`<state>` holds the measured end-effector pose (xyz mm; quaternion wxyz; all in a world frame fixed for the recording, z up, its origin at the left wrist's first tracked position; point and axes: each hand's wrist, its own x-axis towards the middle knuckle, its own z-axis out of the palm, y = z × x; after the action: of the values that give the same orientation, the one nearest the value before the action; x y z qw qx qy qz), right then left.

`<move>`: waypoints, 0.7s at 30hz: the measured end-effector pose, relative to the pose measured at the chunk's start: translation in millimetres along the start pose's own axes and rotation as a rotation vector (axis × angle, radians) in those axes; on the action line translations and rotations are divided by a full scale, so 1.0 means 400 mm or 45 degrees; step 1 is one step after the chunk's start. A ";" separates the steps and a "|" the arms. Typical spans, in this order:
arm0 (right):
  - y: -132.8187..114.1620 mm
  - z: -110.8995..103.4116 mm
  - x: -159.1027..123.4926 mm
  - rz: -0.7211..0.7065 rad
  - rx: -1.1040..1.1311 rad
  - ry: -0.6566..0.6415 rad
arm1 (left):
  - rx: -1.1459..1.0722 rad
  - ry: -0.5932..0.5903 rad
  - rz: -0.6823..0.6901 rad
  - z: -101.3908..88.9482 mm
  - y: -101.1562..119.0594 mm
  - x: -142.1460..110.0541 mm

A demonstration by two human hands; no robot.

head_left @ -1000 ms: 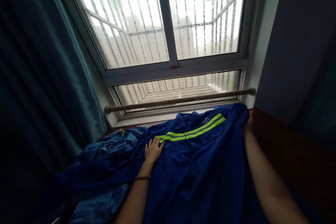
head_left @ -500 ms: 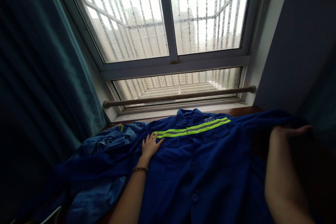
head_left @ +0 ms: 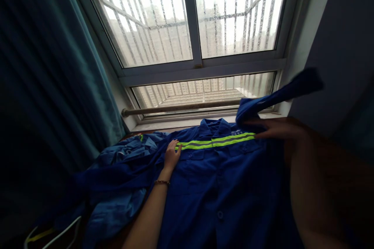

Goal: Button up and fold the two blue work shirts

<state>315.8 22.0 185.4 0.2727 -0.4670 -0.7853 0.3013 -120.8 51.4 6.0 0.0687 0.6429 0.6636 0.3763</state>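
Observation:
A dark blue work jacket [head_left: 201,186] lies spread front up, collar towards the window, with a yellow-green reflective stripe [head_left: 198,144] across its chest. My left hand [head_left: 173,155] rests on the chest at the stripe's left end, thumb apart from the fingers. At the right shoulder, my right hand [head_left: 274,128] is blurred and has hold of the folded sleeve [head_left: 251,111]. The loose end of that sleeve swings up in the air to the right. The other sleeve [head_left: 117,179] stretches out to the left.
Lighter blue clothing [head_left: 117,210] lies in a heap under the left sleeve. White hangers [head_left: 61,233] show at the lower left. A metal rail [head_left: 175,108] crosses in front of the window. A teal curtain [head_left: 87,85] hangs at left; brown wood surface [head_left: 344,163] shows at right.
My right hand has moved inward from the far right, bringing the sleeve up and over towards the collar. My left hand stays on the chest, its fingers less spread.

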 end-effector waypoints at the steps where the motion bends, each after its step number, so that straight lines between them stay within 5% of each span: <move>1: -0.027 0.023 0.002 0.000 -0.052 -0.178 | -0.226 -0.019 -0.066 -0.004 0.010 0.004; 3: -0.069 0.055 0.001 -0.042 -0.151 -0.299 | -0.687 -0.145 -0.262 -0.010 0.027 0.009; 7: -0.098 0.070 -0.012 -0.099 -0.294 -0.184 | -1.165 -0.448 -0.475 -0.027 0.039 0.004; 15: -0.055 0.078 -0.007 0.060 -0.383 -0.103 | -1.140 -0.941 -0.627 -0.131 0.037 -0.006; 19: 0.013 0.096 0.054 0.059 -0.419 -0.144 | -0.822 -1.148 -0.671 -0.184 0.019 -0.007; 21: 0.076 0.116 0.098 0.075 -0.477 -0.153 | -0.640 -1.121 -0.625 -0.189 0.010 -0.002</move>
<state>283.8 58.8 138.0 0.1248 -0.5135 -0.8285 0.1852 -161.1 19.3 61.5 0.5758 0.5298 0.5924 0.1919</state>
